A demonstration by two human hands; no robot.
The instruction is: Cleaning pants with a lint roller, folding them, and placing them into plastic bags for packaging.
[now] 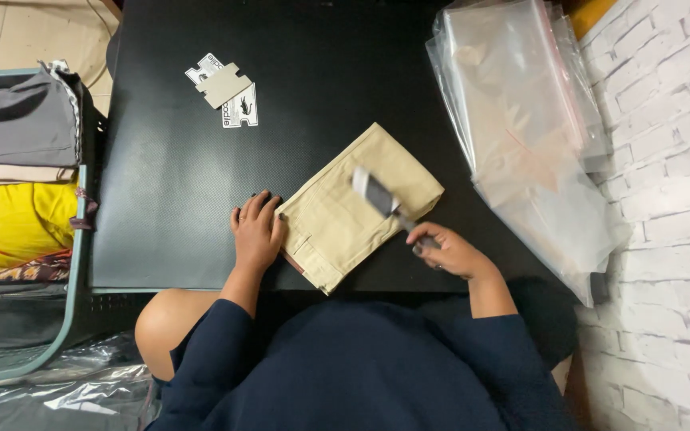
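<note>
A folded beige garment (337, 215) lies on the black table (177, 175) near its front edge. My left hand (256, 231) rests flat on the table, its fingers against the garment's left edge. A grey-handled tool, blurred by motion and looking like a lint roller (377, 194), is gripped by my right hand (447, 249). The tool's head is over the garment's right half.
Beige and white card tags (225, 86) lie further back on the table. A stack of clear plastic bags (521, 128) covers the right side, beside a white brick wall (672, 160). Folded grey, beige and yellow clothes (17, 183) sit in a rack at left.
</note>
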